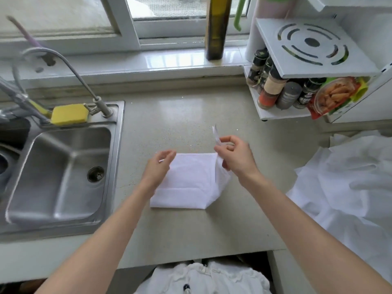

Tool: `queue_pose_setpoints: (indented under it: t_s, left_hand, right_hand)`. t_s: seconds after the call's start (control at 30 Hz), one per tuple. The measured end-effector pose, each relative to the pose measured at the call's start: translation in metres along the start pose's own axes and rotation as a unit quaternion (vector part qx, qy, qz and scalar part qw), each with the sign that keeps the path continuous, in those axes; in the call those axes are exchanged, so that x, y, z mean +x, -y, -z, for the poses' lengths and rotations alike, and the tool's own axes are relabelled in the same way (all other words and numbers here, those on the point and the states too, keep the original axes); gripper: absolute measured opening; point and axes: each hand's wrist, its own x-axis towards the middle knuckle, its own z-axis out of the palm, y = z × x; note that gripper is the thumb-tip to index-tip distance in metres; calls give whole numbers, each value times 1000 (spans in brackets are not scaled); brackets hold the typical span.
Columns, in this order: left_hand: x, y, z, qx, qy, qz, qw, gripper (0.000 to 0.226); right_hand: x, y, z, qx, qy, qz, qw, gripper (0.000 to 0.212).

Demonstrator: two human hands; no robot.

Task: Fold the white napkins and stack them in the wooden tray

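Note:
A white napkin point(191, 181) lies partly folded on the beige counter point(180, 228) in front of me. My left hand point(159, 166) pinches its far left corner. My right hand point(233, 155) pinches the far right corner and lifts it off the counter, so the right edge stands up. A loose heap of white napkins point(343, 187) lies on the counter to the right. No wooden tray is in view.
A steel sink point(61, 172) with a tap and a yellow sponge point(69, 114) is at the left. A white spice rack point(297, 85) with jars stands at the back right. A dark bottle point(217, 28) stands on the window sill.

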Motion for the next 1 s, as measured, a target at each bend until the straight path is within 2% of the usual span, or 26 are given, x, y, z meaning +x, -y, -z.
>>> queue_pose_setpoints:
  t_s: [0.03, 0.07, 0.13, 0.2, 0.3, 0.43, 0.57, 0.73, 0.9, 1.0]
  left_hand:
    - [-2, 2, 9, -99, 5, 67, 993, 39]
    - [-4, 5, 15, -143, 20, 116, 983, 45]
    - [-12, 13, 30, -145, 26, 175, 974, 57]
    - [-17, 19, 37, -161, 17, 199, 967, 65]
    - [-18, 24, 41, -198, 7, 207, 958, 71]
    - [-15, 32, 42, -209, 2, 207, 956, 72]
    - [-13, 39, 44, -231, -4, 209, 950, 70]
    - [-10, 48, 41, -230, -12, 205, 951, 45]
    - [-11, 56, 38, -148, -26, 178, 973, 10]
    - [-9, 57, 34, -29, -74, 140, 987, 20]
  right_hand:
    - [0, 1, -15, -11, 21, -2, 1000, 15]
    - [1, -1, -30, -26, 33, -2, 999, 19]
    - [0, -10, -70, -69, 62, 7, 996, 26]
    - [0, -22, -102, -142, 92, 25, 985, 31]
    - [-3, -39, -135, -241, 124, 39, 962, 36]
    - [-5, -61, -154, -305, 131, 34, 942, 42]
    - [-8, -65, -160, -295, 135, 65, 944, 39]
    - [-13, -65, -160, -286, 199, 102, 932, 40]
    - [-13, -63, -142, -239, 209, 93, 944, 36]
    - [-19, -67, -116, -249, 151, 179, 940, 28]
